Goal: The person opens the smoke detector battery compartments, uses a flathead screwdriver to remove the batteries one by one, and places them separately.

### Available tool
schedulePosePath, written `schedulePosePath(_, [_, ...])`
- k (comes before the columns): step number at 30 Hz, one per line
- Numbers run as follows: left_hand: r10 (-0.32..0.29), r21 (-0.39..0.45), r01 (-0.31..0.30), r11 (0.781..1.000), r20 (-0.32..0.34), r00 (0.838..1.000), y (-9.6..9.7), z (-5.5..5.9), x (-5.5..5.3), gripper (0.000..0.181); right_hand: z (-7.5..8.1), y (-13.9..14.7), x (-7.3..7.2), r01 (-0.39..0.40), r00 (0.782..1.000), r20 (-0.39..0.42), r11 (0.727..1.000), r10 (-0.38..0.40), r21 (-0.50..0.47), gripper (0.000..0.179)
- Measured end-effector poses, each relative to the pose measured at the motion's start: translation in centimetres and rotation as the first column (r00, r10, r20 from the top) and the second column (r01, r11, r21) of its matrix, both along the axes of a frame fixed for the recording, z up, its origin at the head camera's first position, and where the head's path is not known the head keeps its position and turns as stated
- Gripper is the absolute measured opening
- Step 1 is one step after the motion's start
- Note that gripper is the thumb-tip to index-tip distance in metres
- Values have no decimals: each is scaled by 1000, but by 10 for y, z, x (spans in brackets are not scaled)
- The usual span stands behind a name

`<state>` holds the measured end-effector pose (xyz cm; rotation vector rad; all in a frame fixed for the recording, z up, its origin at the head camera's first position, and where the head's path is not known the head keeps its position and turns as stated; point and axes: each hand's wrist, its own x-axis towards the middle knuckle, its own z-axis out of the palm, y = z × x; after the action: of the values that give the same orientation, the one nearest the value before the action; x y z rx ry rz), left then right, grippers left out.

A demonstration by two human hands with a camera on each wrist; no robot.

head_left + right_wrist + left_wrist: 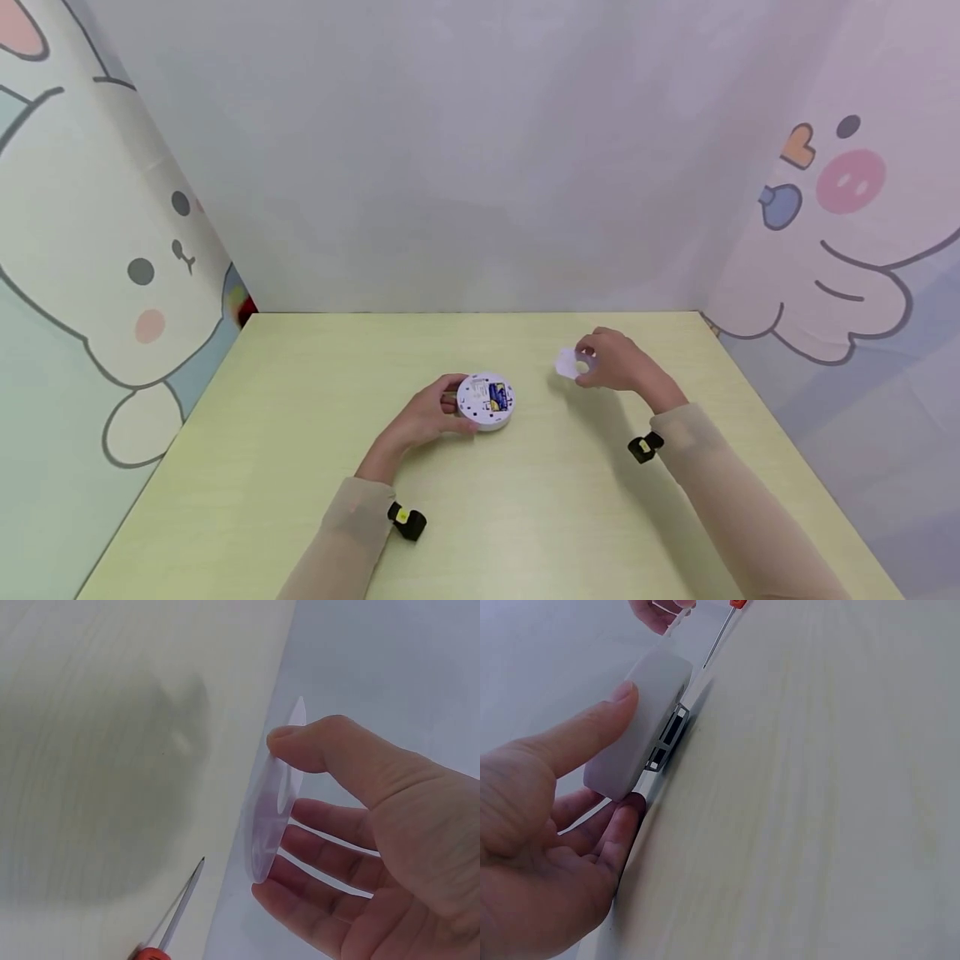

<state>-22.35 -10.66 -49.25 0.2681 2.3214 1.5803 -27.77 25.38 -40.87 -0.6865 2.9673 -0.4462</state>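
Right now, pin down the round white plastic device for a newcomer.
At the pale yellow wood-grain table, find the left hand. It grips the device; a blue-and-yellow label sets it apart from the thin translucent sheet in the right hand.

"Where is the round white plastic device (486, 403) being held?"
"Left of the thin pale translucent sheet (566, 364) — the left hand (426, 415) is gripping its left side."
"And the red-handled metal screwdriver (182, 907)?"
"Lying on the pale wood-grained table (525, 517)."
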Motion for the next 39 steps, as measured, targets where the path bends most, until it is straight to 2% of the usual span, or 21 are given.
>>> schedulePosePath(6, [4, 1, -4, 1000, 10, 1000, 1, 1, 1, 91, -12, 13, 4, 60, 998, 4, 998, -60, 26, 47])
schedulePosePath(12, [11, 0, -11, 1000, 11, 1000, 1, 0, 2, 91, -19, 21, 8, 86, 996, -6, 995, -85, 60, 47])
schedulePosePath(27, [16, 10, -16, 1000, 8, 1000, 0, 0, 1, 91, -32, 24, 10, 152, 982, 106, 986, -158, 63, 51])
schedulePosePath(39, [8, 2, -8, 1000, -2, 1000, 1, 1, 0, 92, -37, 24, 13, 153, 979, 125, 986, -161, 70, 50])
